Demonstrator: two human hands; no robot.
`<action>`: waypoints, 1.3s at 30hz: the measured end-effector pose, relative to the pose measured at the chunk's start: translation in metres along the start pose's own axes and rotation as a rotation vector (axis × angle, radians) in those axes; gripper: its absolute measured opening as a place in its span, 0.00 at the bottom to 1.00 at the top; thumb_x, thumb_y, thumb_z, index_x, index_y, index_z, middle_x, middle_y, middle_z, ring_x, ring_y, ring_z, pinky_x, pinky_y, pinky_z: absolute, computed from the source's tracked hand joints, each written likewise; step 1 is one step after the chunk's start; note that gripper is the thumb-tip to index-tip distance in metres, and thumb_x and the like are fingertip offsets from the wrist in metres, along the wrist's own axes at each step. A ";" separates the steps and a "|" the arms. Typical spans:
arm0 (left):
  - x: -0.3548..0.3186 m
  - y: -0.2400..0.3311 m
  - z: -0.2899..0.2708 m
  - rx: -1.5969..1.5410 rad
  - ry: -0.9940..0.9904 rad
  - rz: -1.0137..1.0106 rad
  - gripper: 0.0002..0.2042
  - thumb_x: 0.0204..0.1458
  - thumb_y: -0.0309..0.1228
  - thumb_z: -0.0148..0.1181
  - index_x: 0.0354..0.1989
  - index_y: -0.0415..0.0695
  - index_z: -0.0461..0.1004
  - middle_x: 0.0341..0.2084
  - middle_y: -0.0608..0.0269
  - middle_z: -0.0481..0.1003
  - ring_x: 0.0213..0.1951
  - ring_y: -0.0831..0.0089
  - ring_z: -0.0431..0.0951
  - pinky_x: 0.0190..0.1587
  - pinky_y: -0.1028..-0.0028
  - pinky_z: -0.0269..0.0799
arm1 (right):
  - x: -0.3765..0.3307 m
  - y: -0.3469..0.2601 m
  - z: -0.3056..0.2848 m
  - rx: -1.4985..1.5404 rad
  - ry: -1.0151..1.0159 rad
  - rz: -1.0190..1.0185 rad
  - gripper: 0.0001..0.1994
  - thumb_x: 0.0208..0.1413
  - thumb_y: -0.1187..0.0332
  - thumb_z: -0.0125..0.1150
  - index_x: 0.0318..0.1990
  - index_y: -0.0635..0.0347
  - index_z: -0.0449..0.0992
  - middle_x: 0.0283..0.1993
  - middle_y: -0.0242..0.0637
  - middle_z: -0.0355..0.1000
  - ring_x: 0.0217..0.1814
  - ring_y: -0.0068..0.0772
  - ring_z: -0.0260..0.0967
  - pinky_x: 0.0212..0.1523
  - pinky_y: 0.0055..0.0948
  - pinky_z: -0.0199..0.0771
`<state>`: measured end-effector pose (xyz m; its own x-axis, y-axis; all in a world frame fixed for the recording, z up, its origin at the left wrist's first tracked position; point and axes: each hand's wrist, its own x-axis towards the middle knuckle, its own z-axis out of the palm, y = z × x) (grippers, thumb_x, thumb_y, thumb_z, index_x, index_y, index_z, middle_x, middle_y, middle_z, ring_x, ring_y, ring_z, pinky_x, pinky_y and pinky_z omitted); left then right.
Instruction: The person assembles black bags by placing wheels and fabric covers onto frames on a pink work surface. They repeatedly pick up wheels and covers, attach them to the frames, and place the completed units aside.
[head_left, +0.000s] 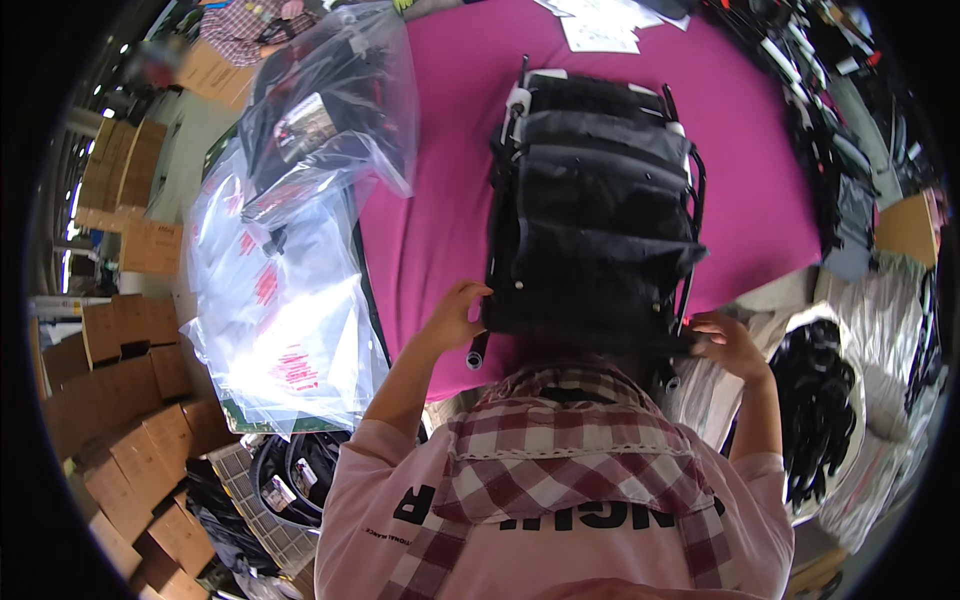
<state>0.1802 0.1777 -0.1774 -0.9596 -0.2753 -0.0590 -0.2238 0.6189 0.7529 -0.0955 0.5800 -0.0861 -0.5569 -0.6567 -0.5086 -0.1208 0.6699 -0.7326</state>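
A black fabric seat on a black tubular frame (600, 260), like that of a stroller, lies in front of me on a magenta cloth (440, 130). My left hand (458, 312) is closed at the near left edge of the seat, fingertips and thumb against it. Below that hand pokes out an open tube end (475, 357). At the near right corner my right hand (725, 343) is closed round the fabric's edge, its fingertips partly hidden. The near edge of the black fabric is blurred.
Clear plastic bags (285, 310) cover the left side, one bag holding a black item (330, 110). Papers (600, 30) lie at the far edge. A white sack of black parts (815, 400) stands right. Cardboard boxes (150, 440) are stacked left. Another person (245, 30) is far left.
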 end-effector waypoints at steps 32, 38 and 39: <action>-0.154 -0.034 0.036 -0.448 1.002 -0.958 0.15 0.58 0.32 0.53 0.48 0.35 0.74 0.34 0.54 0.80 0.38 0.69 0.80 0.43 0.71 0.73 | 0.283 -0.210 0.081 0.138 -0.069 -0.799 0.13 0.66 0.68 0.48 0.50 0.65 0.73 0.45 0.40 0.76 0.46 0.30 0.74 0.50 0.26 0.71; -0.260 -0.042 0.110 -0.811 1.059 -1.251 0.13 0.54 0.29 0.56 0.45 0.36 0.74 0.32 0.59 0.78 0.30 0.72 0.80 0.32 0.74 0.73 | 0.175 -0.262 0.200 -0.345 -0.394 -1.409 0.11 0.49 0.75 0.62 0.42 0.63 0.75 0.46 0.44 0.71 0.50 0.48 0.69 0.52 0.40 0.69; -0.273 -0.049 0.112 -0.853 1.036 -1.260 0.14 0.54 0.29 0.55 0.47 0.37 0.74 0.34 0.60 0.78 0.30 0.73 0.79 0.32 0.76 0.73 | 0.163 -0.268 0.219 -0.384 -0.440 -1.440 0.11 0.48 0.75 0.62 0.41 0.63 0.75 0.47 0.43 0.71 0.51 0.48 0.68 0.52 0.41 0.69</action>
<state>0.4340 0.3049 -0.2720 0.2404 -0.7174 -0.6539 -0.1866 -0.6952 0.6941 0.0258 0.2170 -0.0716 0.4786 -0.8011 0.3594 -0.5567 -0.5934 -0.5813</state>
